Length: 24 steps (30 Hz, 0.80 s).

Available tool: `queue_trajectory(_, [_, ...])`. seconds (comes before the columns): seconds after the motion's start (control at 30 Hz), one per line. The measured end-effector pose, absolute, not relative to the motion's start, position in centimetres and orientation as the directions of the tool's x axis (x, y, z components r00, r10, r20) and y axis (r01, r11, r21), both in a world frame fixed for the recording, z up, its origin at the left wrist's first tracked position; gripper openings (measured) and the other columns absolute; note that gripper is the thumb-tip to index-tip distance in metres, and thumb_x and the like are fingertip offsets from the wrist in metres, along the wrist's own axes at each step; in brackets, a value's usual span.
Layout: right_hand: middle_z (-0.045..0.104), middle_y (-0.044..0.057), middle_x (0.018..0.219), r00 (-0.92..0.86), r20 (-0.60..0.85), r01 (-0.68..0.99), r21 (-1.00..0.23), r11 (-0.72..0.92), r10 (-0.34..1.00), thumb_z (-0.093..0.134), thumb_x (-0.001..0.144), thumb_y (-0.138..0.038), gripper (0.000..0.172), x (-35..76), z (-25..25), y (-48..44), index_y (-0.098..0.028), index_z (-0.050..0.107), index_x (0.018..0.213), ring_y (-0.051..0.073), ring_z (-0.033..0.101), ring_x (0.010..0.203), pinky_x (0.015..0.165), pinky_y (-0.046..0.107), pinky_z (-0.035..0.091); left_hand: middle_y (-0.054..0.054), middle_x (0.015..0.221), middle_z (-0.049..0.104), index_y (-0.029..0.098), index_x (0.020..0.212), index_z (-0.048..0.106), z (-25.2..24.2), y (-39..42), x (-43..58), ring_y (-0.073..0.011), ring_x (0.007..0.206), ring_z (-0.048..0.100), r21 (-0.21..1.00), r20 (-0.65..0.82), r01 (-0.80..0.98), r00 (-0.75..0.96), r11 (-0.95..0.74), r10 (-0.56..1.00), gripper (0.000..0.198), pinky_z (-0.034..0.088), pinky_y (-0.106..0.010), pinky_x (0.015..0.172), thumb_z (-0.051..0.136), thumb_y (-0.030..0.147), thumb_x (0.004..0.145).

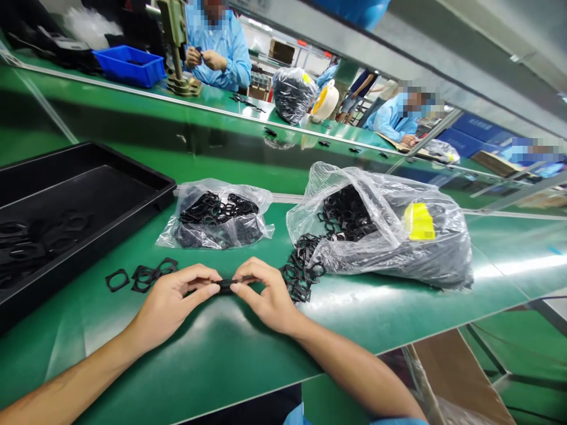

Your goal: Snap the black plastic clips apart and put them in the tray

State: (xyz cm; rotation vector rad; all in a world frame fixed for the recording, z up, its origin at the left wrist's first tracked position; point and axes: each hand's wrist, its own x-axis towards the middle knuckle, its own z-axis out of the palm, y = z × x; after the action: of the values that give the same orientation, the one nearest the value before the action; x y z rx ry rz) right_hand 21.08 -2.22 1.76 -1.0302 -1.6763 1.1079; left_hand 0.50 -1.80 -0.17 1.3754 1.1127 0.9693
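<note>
Between both hands, just above the green table [248,354], is a small black part [227,287] seen edge-on. My left hand [170,301] pinches its left end with thumb and fingers, and my right hand [270,295] pinches its right end. Several loose black frames [117,280] lie left of my left hand. A pile of similar black parts [303,268] spills out beside my right hand from a large clear bag [425,260] with a yellow label. Behind my hands sits a smaller open bag [217,236] of black parts.
On the left a black tray [133,218] holds more black parts. A low green divider [146,127] runs behind the bags. Beyond it are a blue bin [128,65], a metal stand [175,47], another filled bag [293,94] and people in blue. A cardboard box [456,378] stands below right.
</note>
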Motion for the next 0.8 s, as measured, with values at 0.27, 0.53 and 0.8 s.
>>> queue_trajectory(0.27, [0.065,-0.001,0.067,-0.232,-0.211,-0.070,-0.970,-0.233,0.950,0.088,0.063,-0.049,0.040,20.4,1.4,-1.4,-0.017,0.065,0.073,0.012,0.063,0.059,0.063,0.026,0.053,-0.004,0.076,0.077,0.016,0.087,0.076,0.1,-1.6,0.9,-0.0171,0.069,0.074,0.982,-0.182,-0.006,0.253,0.189,0.950,0.026,0.060,-0.023,0.069,0.078,0.039,0.075])
queue_trajectory(0.53, [0.067,-0.001,0.065,-0.245,-0.243,-0.063,-0.962,-0.266,0.939,0.089,0.062,-0.048,0.039,20.1,1.8,-0.4,-0.017,0.068,0.072,0.013,0.065,0.058,0.065,0.027,0.055,-0.005,0.077,0.076,0.013,0.086,0.076,0.5,-0.6,1.0,-0.0148,0.067,0.071,0.951,-0.220,-0.169,0.223,0.260,0.950,0.031,0.059,-0.024,0.068,0.084,0.037,0.069])
queue_trajectory(0.8, [0.066,-0.001,0.069,-0.255,-0.187,-0.040,-0.978,-0.204,0.949,0.090,0.062,-0.046,0.037,20.0,1.5,-0.7,-0.018,0.069,0.074,0.012,0.064,0.061,0.065,0.025,0.056,-0.003,0.071,0.075,0.013,0.079,0.073,-0.1,-0.3,0.7,-0.0162,0.069,0.072,0.954,-0.225,-0.145,0.227,0.261,0.948,0.030,0.060,-0.027,0.073,0.089,0.032,0.062])
